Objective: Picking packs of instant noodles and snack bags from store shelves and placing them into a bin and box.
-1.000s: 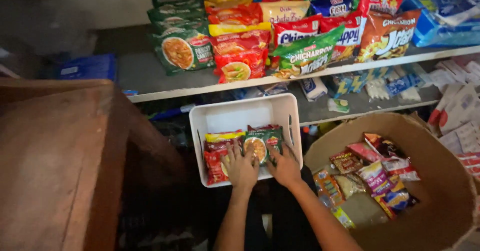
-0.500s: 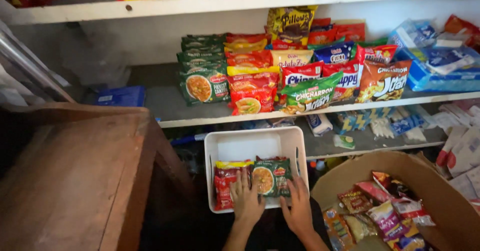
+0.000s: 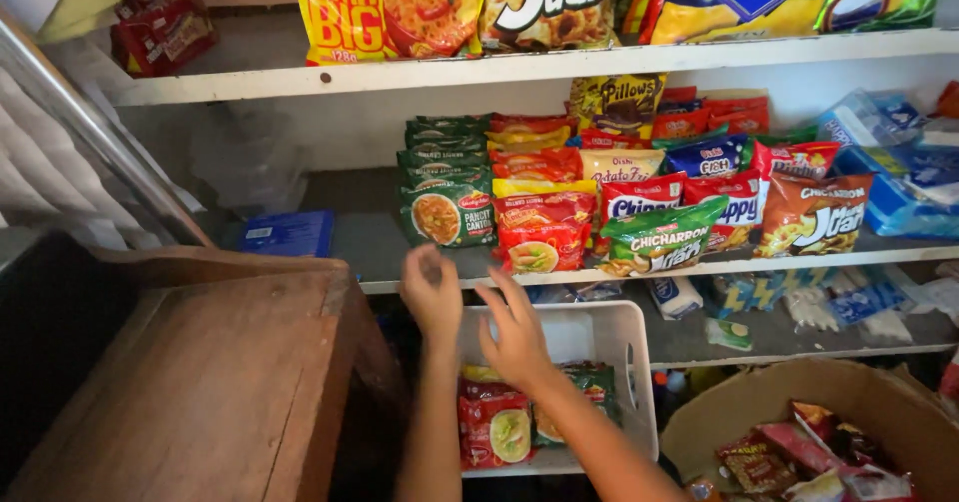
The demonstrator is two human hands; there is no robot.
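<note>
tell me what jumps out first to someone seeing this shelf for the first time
The bright stacked snack and noodle packets crowding the middle shelf stand out first. Below them, the left hand and right hand are raised, empty, above the white plastic bin holding red and green noodle packs. At lower right sits a brown cardboard box of mixed snacks.

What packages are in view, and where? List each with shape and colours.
Green noodle packets: stacked at the middle shelf's left end.
Red noodle packets: flat, stacked beside them.
Blue box: flat, shelf's far left.
Red packet: lying in the white bin.
</note>
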